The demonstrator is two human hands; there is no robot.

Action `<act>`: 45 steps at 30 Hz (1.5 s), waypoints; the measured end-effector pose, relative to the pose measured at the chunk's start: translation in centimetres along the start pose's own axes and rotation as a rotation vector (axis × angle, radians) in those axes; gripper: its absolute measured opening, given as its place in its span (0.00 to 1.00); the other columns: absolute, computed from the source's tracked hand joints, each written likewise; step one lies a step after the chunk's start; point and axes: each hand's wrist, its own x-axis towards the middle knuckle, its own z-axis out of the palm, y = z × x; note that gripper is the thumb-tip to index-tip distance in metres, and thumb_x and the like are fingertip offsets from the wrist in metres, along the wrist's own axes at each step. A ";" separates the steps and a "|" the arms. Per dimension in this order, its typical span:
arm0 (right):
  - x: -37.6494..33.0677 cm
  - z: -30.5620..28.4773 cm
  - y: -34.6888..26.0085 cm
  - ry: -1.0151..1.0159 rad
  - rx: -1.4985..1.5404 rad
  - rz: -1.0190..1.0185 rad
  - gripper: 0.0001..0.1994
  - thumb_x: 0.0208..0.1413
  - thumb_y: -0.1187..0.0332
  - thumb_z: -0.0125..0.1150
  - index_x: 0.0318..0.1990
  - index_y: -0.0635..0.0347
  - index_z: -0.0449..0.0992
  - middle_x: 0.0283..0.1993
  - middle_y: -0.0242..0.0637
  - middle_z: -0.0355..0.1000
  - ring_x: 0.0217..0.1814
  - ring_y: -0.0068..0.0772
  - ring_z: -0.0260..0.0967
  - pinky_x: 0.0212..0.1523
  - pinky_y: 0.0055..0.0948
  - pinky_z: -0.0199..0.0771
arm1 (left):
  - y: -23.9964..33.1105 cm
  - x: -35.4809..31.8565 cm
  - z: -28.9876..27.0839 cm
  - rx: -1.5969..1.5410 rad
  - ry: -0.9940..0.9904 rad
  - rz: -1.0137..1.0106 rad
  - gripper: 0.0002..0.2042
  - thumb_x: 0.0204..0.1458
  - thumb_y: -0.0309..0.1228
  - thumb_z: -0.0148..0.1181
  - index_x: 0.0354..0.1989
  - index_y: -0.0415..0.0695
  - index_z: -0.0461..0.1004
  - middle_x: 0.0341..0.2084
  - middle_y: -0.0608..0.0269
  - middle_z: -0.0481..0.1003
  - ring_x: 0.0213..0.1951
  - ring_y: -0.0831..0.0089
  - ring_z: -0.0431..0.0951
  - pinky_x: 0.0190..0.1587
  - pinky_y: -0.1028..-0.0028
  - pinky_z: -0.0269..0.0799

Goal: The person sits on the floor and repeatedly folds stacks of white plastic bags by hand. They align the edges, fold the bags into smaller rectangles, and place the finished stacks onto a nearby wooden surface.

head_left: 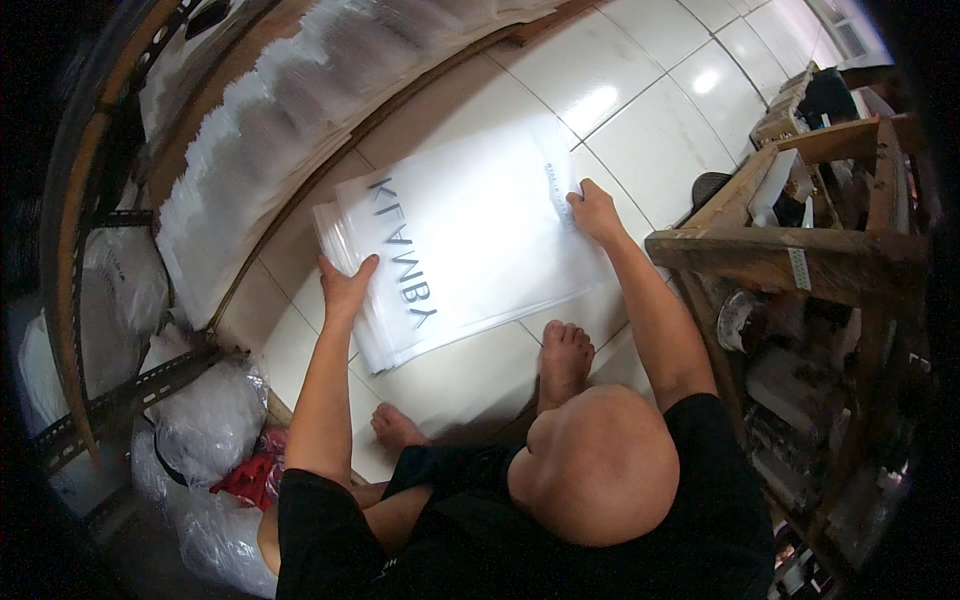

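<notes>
A stack of flat, milky-white plastic bags [480, 240] with dark printed lettering lies across the middle of the view, above the tiled floor. At its left edge my left hand [346, 288] grips the layered sheets, the thumb on top and the fingers partly hidden. The right edge is pinched by my right hand [597, 210], with its thumb near the smaller print. Several layers fan out slightly along the left side, beside my left hand.
White glossy floor tiles [640, 90] extend behind the stack. Long piles of whitish sheets [270, 130] stand at the far left. Clear plastic bundles [210, 420] and red material [250, 480] sit at the lower left. A wooden frame [790, 255] with cluttered shelves rises at the right.
</notes>
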 end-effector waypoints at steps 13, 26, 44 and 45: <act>-1.0 0.2 0.6 0.338 -0.118 -0.223 0.20 0.55 0.60 0.61 0.50 0.66 0.72 0.46 0.58 0.71 0.50 0.61 0.69 0.54 0.48 0.68 | 1.7 -3.5 -0.1 0.314 0.170 0.295 0.53 0.41 0.48 0.72 0.70 0.36 0.46 0.67 0.30 0.45 0.69 0.38 0.49 0.69 0.51 0.48; 1.2 -0.2 1.6 0.176 -0.106 -0.164 0.24 0.53 0.66 0.62 0.57 0.65 0.68 0.51 0.59 0.69 0.53 0.59 0.69 0.56 0.46 0.68 | 2.8 -3.2 2.8 0.407 0.331 0.267 0.26 0.46 0.42 0.67 0.46 0.30 0.74 0.66 0.31 0.49 0.67 0.35 0.50 0.68 0.48 0.47; 0.7 -0.4 -0.2 0.119 -0.193 -0.187 0.26 0.51 0.67 0.66 0.57 0.64 0.67 0.49 0.60 0.70 0.53 0.58 0.70 0.55 0.46 0.70 | 2.5 -5.0 4.5 0.671 0.289 0.522 0.11 0.46 0.28 0.57 0.35 0.35 0.77 0.61 0.43 0.61 0.65 0.49 0.56 0.66 0.47 0.48; 0.7 -0.4 -0.2 0.116 -0.179 -0.180 0.26 0.51 0.67 0.66 0.57 0.64 0.68 0.49 0.60 0.70 0.53 0.58 0.70 0.55 0.46 0.69 | 2.9 -5.2 4.5 0.620 0.256 0.526 0.10 0.46 0.27 0.56 0.34 0.35 0.78 0.60 0.45 0.63 0.63 0.51 0.58 0.65 0.47 0.50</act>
